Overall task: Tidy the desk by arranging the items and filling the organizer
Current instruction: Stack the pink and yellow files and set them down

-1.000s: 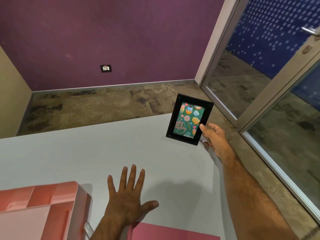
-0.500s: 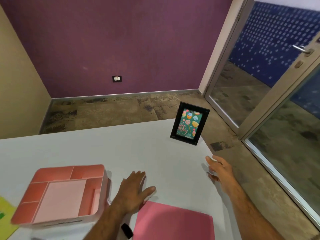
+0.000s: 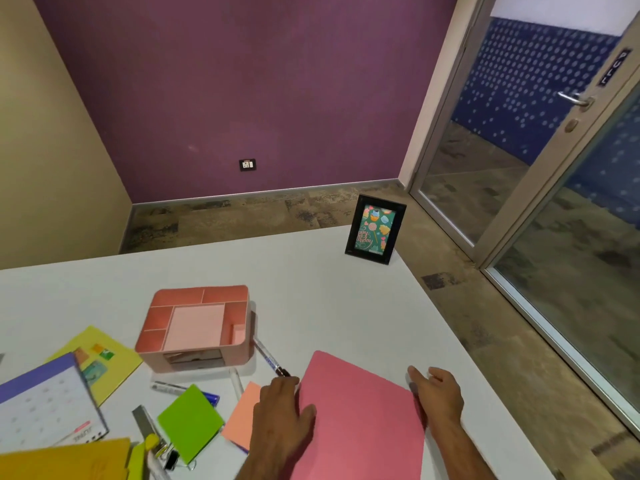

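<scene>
Soft, even room light over my desk, nothing harsh.

The organizer (image 3: 197, 323) and picture frame (image 3: 375, 230) throw only faint shadows on the white desk (image 3: 311, 289). The glass door (image 3: 561, 209) carries pale reflections. My wide lens bows the walls, and the calendar (image 3: 45, 407) at the lower left smears with blur.

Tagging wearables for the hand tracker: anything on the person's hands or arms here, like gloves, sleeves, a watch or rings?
Nothing that shows. The left hand and right hand are bare, with no gloves and no rings visible. Both forearms are uncovered down to the frame's bottom edge, with no sleeve, watch or band in view. Both forearms have visible hair.
</scene>
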`<move>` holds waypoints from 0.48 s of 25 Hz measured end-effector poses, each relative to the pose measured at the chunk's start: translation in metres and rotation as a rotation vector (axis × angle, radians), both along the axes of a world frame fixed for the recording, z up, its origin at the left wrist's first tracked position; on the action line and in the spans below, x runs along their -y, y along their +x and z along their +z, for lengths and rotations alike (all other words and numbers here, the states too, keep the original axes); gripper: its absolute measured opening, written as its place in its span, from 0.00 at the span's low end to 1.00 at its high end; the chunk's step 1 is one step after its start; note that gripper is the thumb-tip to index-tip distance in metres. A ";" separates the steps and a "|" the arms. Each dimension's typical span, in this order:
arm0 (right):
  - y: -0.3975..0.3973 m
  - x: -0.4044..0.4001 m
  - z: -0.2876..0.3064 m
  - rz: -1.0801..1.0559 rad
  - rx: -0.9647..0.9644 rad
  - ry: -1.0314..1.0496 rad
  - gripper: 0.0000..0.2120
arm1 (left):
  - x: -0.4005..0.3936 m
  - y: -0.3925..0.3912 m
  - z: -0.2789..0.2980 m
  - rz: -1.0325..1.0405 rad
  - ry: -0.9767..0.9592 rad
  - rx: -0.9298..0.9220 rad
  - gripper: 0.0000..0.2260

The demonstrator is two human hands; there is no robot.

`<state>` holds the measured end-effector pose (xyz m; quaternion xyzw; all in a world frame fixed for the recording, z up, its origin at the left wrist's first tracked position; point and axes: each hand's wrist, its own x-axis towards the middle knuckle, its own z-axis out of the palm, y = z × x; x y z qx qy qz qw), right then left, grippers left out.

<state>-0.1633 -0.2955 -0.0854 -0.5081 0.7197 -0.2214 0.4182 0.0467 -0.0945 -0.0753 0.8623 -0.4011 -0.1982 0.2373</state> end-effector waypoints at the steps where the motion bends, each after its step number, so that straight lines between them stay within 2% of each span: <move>1: -0.006 -0.012 0.001 -0.017 -0.024 -0.008 0.28 | -0.009 -0.004 0.002 0.016 0.041 0.001 0.21; 4: -0.021 -0.047 0.008 -0.126 -0.134 0.058 0.31 | -0.029 -0.016 0.009 0.025 0.156 0.042 0.19; 7: -0.032 -0.077 0.014 -0.173 -0.149 0.158 0.36 | -0.044 -0.025 0.013 -0.003 0.233 0.061 0.18; 9: -0.035 -0.090 0.011 -0.162 -0.114 0.215 0.39 | -0.051 -0.030 0.014 -0.020 0.268 0.043 0.18; 12: -0.034 -0.096 0.002 -0.164 0.059 0.304 0.41 | -0.060 -0.039 0.016 -0.040 0.247 -0.037 0.18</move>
